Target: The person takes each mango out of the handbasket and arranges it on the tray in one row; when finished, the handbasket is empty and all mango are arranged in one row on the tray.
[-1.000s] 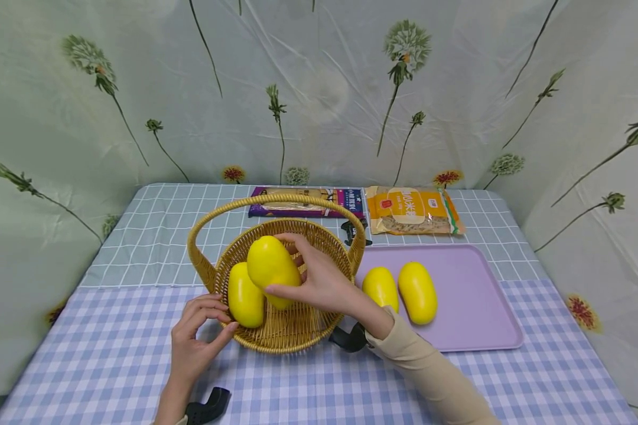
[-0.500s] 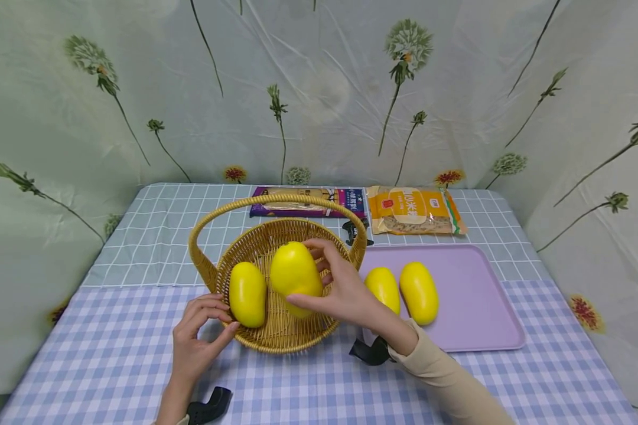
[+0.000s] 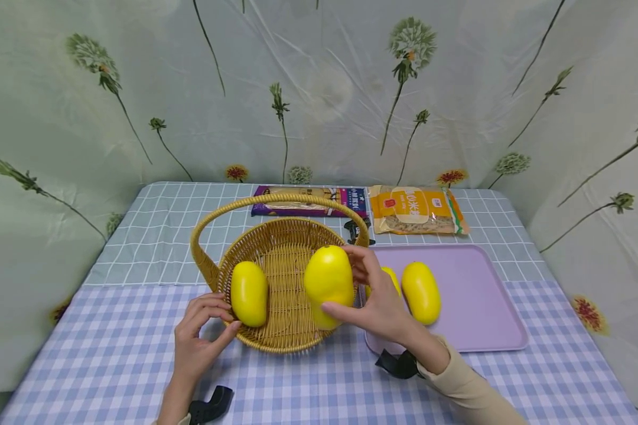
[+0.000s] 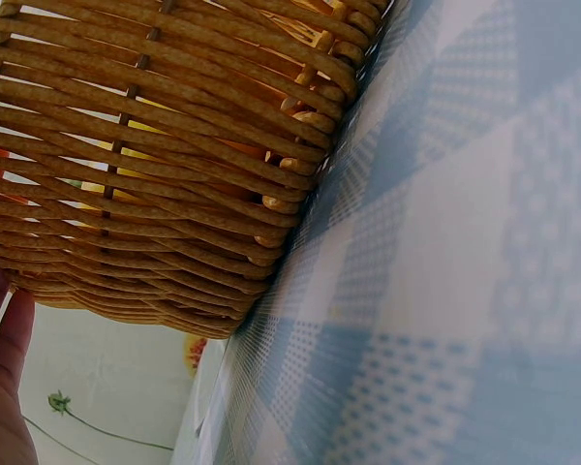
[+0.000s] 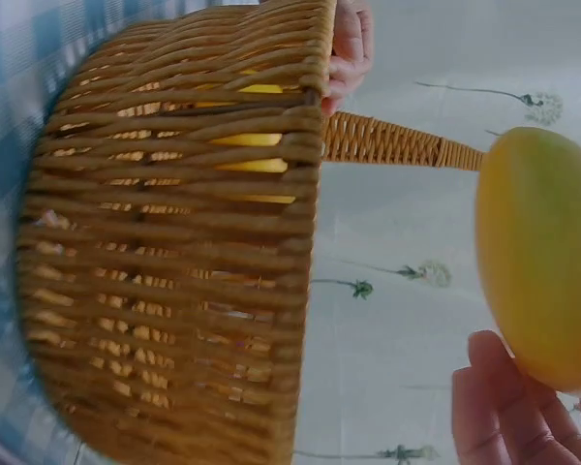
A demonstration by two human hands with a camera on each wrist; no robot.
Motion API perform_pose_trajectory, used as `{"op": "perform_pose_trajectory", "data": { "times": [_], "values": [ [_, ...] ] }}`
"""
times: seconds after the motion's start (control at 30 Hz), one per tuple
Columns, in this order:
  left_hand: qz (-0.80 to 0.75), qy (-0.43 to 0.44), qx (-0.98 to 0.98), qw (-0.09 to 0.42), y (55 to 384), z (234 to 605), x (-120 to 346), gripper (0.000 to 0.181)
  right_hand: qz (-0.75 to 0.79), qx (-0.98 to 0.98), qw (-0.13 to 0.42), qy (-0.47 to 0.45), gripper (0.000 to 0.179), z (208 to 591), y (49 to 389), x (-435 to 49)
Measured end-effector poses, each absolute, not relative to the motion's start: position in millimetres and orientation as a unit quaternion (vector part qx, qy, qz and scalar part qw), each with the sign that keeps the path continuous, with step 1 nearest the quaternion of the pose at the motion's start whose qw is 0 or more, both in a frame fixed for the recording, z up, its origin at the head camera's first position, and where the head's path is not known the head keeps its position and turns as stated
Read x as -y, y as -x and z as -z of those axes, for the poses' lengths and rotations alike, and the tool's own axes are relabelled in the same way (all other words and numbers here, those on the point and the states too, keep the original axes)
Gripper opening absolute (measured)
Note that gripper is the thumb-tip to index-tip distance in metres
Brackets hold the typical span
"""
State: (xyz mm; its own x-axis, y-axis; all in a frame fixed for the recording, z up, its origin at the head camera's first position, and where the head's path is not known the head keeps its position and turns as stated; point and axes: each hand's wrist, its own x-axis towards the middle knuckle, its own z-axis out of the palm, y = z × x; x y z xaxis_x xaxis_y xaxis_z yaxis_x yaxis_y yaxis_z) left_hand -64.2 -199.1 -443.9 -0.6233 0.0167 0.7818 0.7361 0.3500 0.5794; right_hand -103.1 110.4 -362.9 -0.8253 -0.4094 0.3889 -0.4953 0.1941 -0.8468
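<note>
In the head view, my right hand [image 3: 381, 308] grips a yellow mango [image 3: 328, 280] above the right side of a round wicker basket [image 3: 288, 260]. The right wrist view shows that mango [image 5: 542, 252] held higher than the basket's rim. My left hand [image 3: 195, 341] pinches the basket's left front rim between thumb and fingers. Inside the basket, at the left, lies another mango [image 3: 248, 295]. Two more rest on a purple tray [image 3: 481, 307] to the right: one mango [image 3: 421, 293] in full view, the other mango [image 3: 391, 277] mostly hidden behind my right hand.
The basket's tall arched handle [image 3: 276, 198] stands upright. Behind it lie a purple packet of noodles [image 3: 308, 202], an orange bag of grain [image 3: 417, 211] and a small black object [image 3: 357, 230]. Checked cloth [image 3: 298, 389] covers the table, and a floral curtain hangs at the back.
My right hand has moved the mango rightward, from above the mango in the basket to over the basket's right side. The left hand stays on the rim.
</note>
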Motion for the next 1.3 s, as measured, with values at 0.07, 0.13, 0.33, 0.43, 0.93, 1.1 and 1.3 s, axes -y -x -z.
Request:
{"op": "perform_pose_trajectory", "data": {
  "times": [0.07,0.13,0.33,0.43,0.93,1.1,1.3],
  "values": [
    [0.510,0.255,0.742,0.352,64,441,198,0.019,-0.564,0.771,0.055,-0.290,0.076,365,102,-116],
    [0.510,0.254,0.742,0.352,63,439,197,0.020,-0.571,0.767,0.070,-0.285,0.076,366,101,-121],
    [0.510,0.250,0.745,0.351,61,434,196,0.021,-0.594,0.753,0.103,-0.263,0.075,372,96,-134],
    [0.510,0.250,0.745,0.350,61,433,195,0.021,-0.602,0.751,0.109,-0.248,0.073,374,96,-141],
    [0.508,0.248,0.747,0.350,61,431,195,0.019,-0.658,0.723,0.145,-0.152,0.074,372,97,-176],
    [0.507,0.248,0.748,0.350,61,431,195,0.021,-0.646,0.731,0.175,-0.130,0.074,376,99,-191],
    [0.507,0.249,0.746,0.351,61,432,194,0.021,-0.623,0.752,0.195,-0.086,0.075,384,103,-206]
  ]
}}
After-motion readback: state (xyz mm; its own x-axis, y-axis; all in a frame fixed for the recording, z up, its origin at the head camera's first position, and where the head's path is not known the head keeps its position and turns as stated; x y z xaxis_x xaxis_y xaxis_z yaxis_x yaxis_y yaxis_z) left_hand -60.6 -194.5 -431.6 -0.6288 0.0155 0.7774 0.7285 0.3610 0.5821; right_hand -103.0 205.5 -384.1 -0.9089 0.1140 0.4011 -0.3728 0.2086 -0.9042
